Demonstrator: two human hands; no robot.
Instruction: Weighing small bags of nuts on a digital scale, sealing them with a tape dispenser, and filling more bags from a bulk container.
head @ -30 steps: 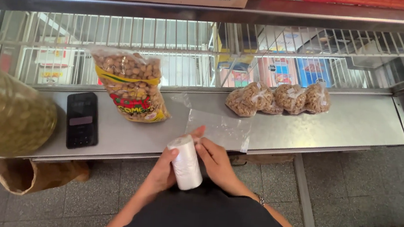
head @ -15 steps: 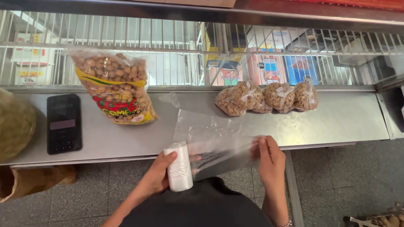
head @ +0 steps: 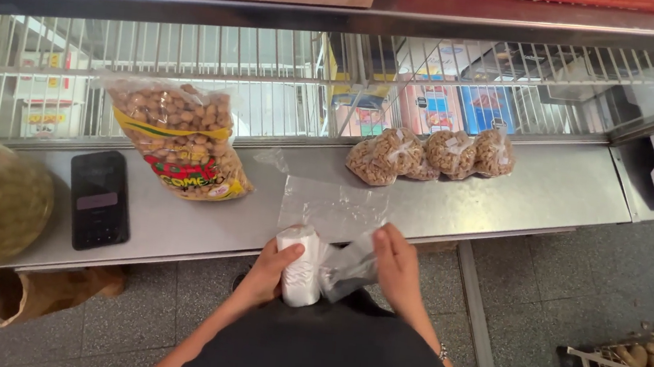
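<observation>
A roll of clear bags (head: pixel 300 266) is gripped by the left hand (head: pixel 269 270); its loose bag (head: pixel 351 265), half-hidden, is pinched by the right hand (head: pixel 398 265).

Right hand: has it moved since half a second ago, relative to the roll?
Yes. The right hand has come back in toward the roll of plastic bags held by the left hand; earlier it was stretched out to the right, pulling film.

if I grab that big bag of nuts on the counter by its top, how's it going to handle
The big bag of nuts looks packed full, so it is probably heavy for its size. Its clear film wrinkles, so it would likely sag and slump rather than stay stiff. Lying flat on the steel counter, it seems unlikely to roll, though smooth film may slide.
</observation>
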